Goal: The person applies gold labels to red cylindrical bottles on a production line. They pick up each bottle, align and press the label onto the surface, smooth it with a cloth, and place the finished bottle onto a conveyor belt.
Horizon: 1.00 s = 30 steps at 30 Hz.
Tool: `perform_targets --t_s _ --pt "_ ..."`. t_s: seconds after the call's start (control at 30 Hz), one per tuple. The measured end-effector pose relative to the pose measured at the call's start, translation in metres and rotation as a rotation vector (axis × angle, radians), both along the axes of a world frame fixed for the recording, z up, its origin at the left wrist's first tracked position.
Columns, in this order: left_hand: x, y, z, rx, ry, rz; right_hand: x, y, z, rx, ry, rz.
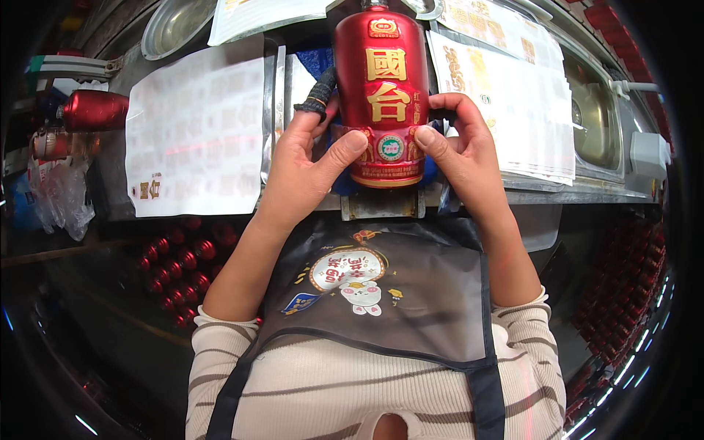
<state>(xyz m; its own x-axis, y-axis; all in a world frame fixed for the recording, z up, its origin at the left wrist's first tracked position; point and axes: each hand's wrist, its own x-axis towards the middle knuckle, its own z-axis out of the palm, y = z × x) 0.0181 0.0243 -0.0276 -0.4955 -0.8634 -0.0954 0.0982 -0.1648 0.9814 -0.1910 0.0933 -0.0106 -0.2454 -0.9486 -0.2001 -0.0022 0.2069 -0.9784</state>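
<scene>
A glossy red bottle (381, 77) with raised gold characters lies at the far middle, neck pointing away, on a blue support that is mostly covered. Around its lower part runs a reddish band (391, 149) with a round green-and-white emblem. My left hand (302, 161) grips the bottle's left side, thumb pressed on the band's left end; a black cover wraps one finger. From the right, my right hand (466, 150) holds the bottle too, its thumb on the band's other end and fingers curled along the side. The fingertips behind the bottle are hidden.
White sheets with gold print lie to the left (198, 136) and, stacked, to the right (513, 117). Metal basins stand at the far left (174, 29) and right (598, 125). Another red bottle (95, 111) lies at left above a plastic bag (64, 194). Below are several red bottles (180, 268).
</scene>
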Motion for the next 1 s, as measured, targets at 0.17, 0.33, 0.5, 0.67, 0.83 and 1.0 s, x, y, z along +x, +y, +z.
perform_targets --t_s 0.17,0.33,0.5,0.67,0.83,1.0 --pt "0.0 -0.001 0.003 -0.006 -0.027 -0.008 0.001 0.0 -0.004 -0.031 -0.055 -0.028" --pt "0.002 0.007 0.003 -0.12 -0.051 0.02 0.002 0.009 0.009 0.039 -0.055 0.047" --pt "0.004 0.009 0.001 -0.217 -0.174 0.0 0.004 0.015 0.014 0.057 0.052 0.107" --pt "0.008 0.011 -0.001 -0.099 -0.029 0.015 0.003 0.015 0.01 0.018 -0.027 0.079" --pt "0.017 0.01 -0.008 0.07 0.121 0.014 -0.005 0.02 0.005 -0.007 -0.022 0.109" --pt "0.007 0.017 -0.016 -0.07 0.097 0.062 -0.001 0.022 0.01 0.024 -0.033 0.097"
